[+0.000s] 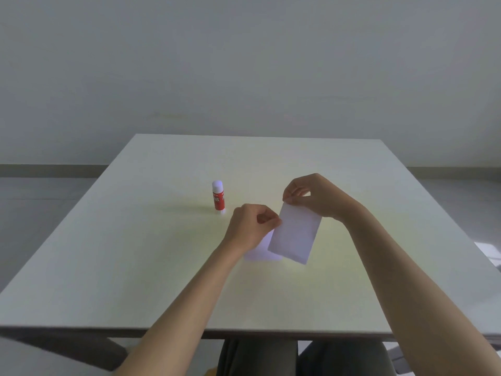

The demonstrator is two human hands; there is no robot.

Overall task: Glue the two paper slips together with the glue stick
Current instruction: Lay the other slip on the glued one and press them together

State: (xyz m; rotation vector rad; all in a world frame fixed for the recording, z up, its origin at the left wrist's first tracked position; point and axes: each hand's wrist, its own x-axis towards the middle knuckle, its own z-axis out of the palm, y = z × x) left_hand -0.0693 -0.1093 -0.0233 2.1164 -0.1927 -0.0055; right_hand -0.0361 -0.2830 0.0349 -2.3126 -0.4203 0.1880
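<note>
From the head view, my right hand pinched the top edge of the upper paper slip, which hung tilted below my fingers. My left hand gripped its left edge, with the second slip flat on the tabletop beneath. The capped glue stick stood upright just beyond my left fingers.

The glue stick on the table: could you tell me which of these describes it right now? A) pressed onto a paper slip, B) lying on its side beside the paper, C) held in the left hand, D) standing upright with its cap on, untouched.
D: the glue stick stands upright and capped on the table, while both hands pinch the lifted paper slip.
</note>
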